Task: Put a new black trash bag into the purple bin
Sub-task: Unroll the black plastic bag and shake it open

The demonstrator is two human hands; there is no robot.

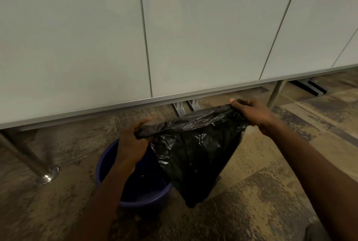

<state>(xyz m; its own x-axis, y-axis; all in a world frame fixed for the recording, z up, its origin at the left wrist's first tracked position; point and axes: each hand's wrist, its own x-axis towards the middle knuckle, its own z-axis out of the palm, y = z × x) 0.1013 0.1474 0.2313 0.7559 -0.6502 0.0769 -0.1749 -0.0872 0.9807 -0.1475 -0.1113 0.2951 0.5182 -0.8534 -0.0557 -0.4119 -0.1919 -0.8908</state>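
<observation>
A black trash bag (195,153) hangs stretched between both hands, its top edge pulled sideways and its bottom tapering down to the floor. My left hand (133,142) grips the bag's left top corner, right above the purple bin (108,155). My right hand (251,114) grips the right top corner, higher and farther right. The bin stands open on the floor at lower centre, empty inside as far as I can see, with my left forearm crossing its near rim. The bag hangs just to the right of the bin, partly covering its right side.
A pale grey panelled partition (174,37) fills the upper view, raised off the floor. Metal legs stand at left (46,175) and at right (275,93), with brackets (186,107) behind the bag. The floor is mottled brown carpet (261,192).
</observation>
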